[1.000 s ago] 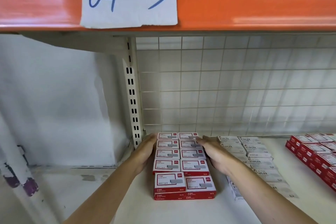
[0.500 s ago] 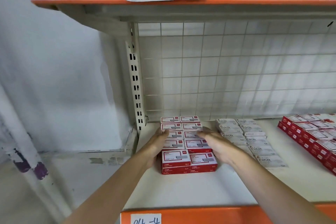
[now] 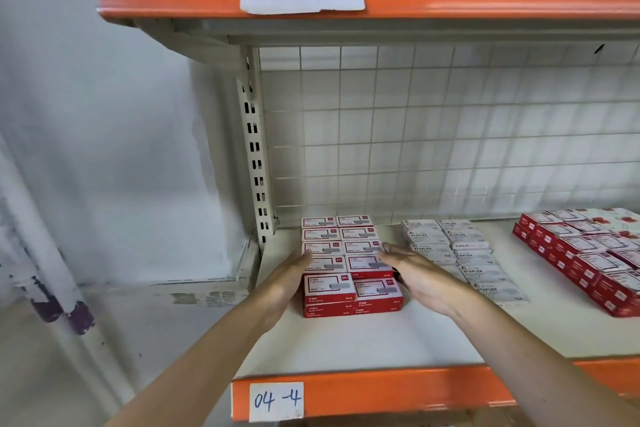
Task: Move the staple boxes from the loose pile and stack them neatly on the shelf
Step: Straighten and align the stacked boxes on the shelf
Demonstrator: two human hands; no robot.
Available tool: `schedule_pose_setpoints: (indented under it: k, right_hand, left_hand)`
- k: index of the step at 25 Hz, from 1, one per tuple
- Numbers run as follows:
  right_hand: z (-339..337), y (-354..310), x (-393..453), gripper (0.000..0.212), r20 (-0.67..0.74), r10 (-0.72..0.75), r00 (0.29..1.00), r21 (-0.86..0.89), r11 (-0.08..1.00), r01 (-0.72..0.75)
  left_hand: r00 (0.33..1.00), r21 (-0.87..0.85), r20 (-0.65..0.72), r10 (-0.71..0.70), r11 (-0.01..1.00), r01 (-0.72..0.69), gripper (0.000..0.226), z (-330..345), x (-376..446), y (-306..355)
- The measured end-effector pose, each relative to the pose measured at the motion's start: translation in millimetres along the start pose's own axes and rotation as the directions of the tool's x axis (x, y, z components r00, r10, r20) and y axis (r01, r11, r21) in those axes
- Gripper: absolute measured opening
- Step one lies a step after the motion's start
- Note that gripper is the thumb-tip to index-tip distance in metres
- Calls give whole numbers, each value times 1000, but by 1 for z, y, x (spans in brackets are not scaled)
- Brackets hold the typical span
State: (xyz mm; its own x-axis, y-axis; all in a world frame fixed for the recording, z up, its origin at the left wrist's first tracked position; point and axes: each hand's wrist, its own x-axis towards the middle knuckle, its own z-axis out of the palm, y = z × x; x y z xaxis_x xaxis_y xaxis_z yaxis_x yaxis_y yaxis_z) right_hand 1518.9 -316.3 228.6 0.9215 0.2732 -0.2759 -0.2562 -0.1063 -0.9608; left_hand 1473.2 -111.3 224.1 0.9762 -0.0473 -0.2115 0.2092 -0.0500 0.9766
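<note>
Two hands flank the red stack (image 3: 349, 262), which sits at the left end of the shelf (image 3: 363, 343), close to the slotted post (image 3: 256, 163). I have the left hand (image 3: 287, 282) laid flat along the stack's left flank and the right hand (image 3: 420, 279) along its right flank, fingers straight on both and curled around nothing; each seems to touch the box sides, though I cannot be sure of contact on the right. Neither holds a box.

The stack runs two boxes wide and several deep, with its long axis pointing from the front edge toward the wire grid (image 3: 450, 135) behind it. The front right box (image 3: 378, 291) sits slightly skewed against its neighbour (small, but visible). Since the stack lies directly between my palms, I judge the coming move to be an inward squeeze across the short axis, and the right hand is nearer that skewed box.

White boxes (image 3: 460, 246) lie just right of the stack, and another red group (image 3: 581, 253) lies farther right. The loose pile is out of view.
</note>
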Motion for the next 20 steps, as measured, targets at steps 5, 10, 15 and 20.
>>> schedule_pose_setpoints:
  k: [5, 10, 15, 20]
  right_hand:
    - [-1, 1, -4, 48, 28, -27, 999, -95, 995, 29]
    - [-13, 0, -20, 27, 70, -170, 983, -507, 843, 182]
    - [3, -2, -22, 27, -29, -331, 943, -761, 620, 194]
    - [-7, 4, -28, 26, 9, -209, 978, -511, 839, 184]
  left_hand:
    - [999, 87, 37, 19, 996, -22, 36, 7, -13, 0]
    - [995, 253, 2, 97, 963, -94, 47, 4, -28, 1]
    - [990, 245, -94, 105, 966, -79, 50, 8, -31, 4]
    - [985, 223, -103, 136, 968, -111, 46, 16, -44, -2]
